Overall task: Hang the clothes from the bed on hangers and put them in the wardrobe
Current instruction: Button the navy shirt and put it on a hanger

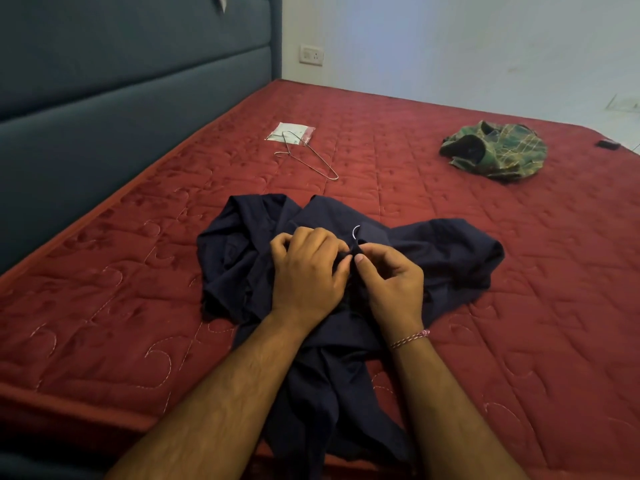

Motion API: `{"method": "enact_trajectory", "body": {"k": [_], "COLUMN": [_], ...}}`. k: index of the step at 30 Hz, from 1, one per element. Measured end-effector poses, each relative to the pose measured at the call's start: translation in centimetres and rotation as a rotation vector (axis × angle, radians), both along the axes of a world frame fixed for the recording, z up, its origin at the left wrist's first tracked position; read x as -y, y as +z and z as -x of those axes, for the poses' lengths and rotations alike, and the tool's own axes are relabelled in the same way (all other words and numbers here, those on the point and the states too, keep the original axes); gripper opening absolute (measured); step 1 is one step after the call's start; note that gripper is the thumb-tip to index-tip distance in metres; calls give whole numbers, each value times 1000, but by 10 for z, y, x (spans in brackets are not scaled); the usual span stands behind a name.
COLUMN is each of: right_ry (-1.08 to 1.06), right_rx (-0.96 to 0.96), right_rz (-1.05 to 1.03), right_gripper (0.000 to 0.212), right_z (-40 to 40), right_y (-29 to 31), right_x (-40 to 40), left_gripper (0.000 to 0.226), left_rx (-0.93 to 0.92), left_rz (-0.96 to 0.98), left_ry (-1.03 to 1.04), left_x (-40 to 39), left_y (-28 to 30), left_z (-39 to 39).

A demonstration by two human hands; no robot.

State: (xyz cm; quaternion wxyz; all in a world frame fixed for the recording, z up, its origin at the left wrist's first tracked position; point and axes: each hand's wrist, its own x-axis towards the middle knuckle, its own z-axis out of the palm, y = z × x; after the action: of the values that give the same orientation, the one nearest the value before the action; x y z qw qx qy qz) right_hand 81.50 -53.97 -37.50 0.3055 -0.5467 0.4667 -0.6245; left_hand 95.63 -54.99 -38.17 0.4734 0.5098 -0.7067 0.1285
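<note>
No text, label, brand, number or sign can be read anywhere in this view. The one thing that seems to carry print is the flat white packet (291, 132) lying on the red mattress (450, 237) in the upper middle of the frame, partly under the wire hanger (308, 155); it shows faint greenish marks and a reddish patch at its right edge, but these are too small and blurred to make out as letters. The white wall socket (311, 55) in the upper middle of the frame shows no legible marking either.
</note>
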Motion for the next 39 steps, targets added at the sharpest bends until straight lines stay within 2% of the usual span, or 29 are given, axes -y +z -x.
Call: {"method": "enact_trajectory", "body": {"k": [7,13,17,27,39], "right_ry": [-152,-265,-236,-328,-264], "right_rx": [-380,-559,-661,-685,-700], "right_rz": [163,287,336,315,355], "right_gripper": [23,19,15,12,6], "right_z": [-4,-4,-3,-9,-7], "right_y": [-5,-9,-10,-13,-12], "right_x": [-3,-3,-1,-4,-4], "left_gripper": [7,8,10,27,32], "left_rx": [-93,-138,-191,-206,-158], "left_rz": [-106,-191,-263,-330,-339], "left_ry": [-56,-108,-167,-242,-248], "left_x": [1,3,6,2,0], "left_y": [-3,-5,-5,-3,-3], "left_z": [-3,-6,-10,-7,-7]}}
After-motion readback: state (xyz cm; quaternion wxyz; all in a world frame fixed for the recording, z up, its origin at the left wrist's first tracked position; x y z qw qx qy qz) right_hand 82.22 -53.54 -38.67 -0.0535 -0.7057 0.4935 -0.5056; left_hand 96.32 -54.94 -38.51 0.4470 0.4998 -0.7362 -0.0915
